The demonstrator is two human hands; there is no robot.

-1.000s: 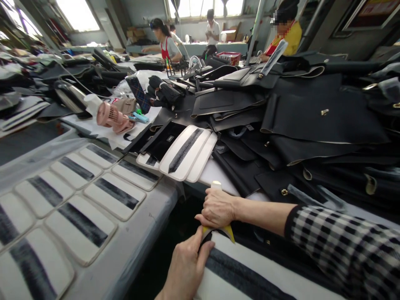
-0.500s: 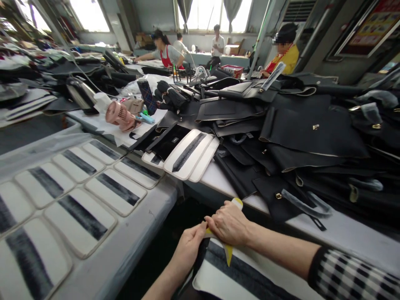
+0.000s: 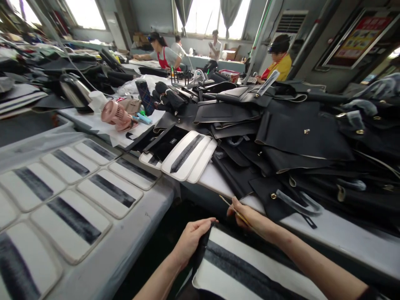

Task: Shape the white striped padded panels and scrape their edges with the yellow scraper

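Note:
A white panel with a dark glued stripe (image 3: 250, 271) lies in front of me at the bottom centre. My left hand (image 3: 192, 237) grips its near left corner, thumb on top and fingers curled under the edge. My right hand (image 3: 250, 216) hovers just above the panel's far edge, closed on a thin yellow scraper (image 3: 233, 208) seen edge-on, its tip pointing up and left.
Several finished striped white panels (image 3: 109, 191) lie in rows on the left table. A stack of the same panels (image 3: 187, 156) leans against a large heap of black leather bag parts (image 3: 296, 137). A pink fan (image 3: 114, 113) and kettle (image 3: 73, 89) stand further back. Other people work at distant tables.
My right hand lifted off the panel corner and moved right, turning the yellow scraper edge-on. My left hand slid to grip the panel's corner. The view tilted down slightly.

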